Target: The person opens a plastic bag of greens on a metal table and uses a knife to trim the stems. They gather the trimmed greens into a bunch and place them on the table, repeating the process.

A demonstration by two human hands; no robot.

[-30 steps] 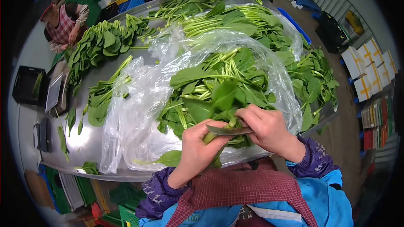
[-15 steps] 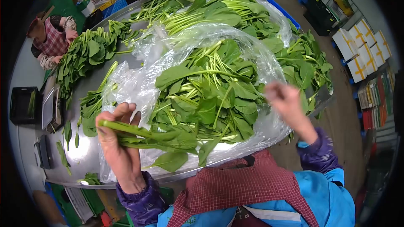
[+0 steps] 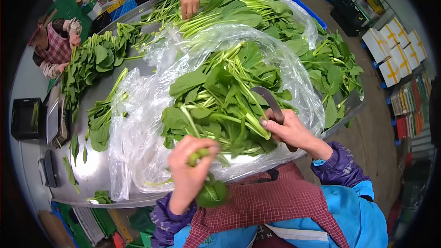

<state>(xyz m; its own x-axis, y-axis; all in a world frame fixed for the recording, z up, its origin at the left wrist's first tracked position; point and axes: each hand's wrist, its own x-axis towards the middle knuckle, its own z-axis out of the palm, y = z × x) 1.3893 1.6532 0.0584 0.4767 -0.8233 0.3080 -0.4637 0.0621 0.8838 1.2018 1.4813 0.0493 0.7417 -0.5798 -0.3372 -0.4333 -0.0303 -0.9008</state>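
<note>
Head | greens [image 3: 220, 87] on plastic [image 3: 138, 133] over metal table [image 3: 92, 170] | white boxes [image 3: 398, 57] beyond

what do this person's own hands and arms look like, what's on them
The left hand and right hand are bare, without gloves. Both forearms wear dark purple patterned sleeves, with a light blue edge showing at the right wrist. Above the right sleeve is bright blue clothing.
</note>
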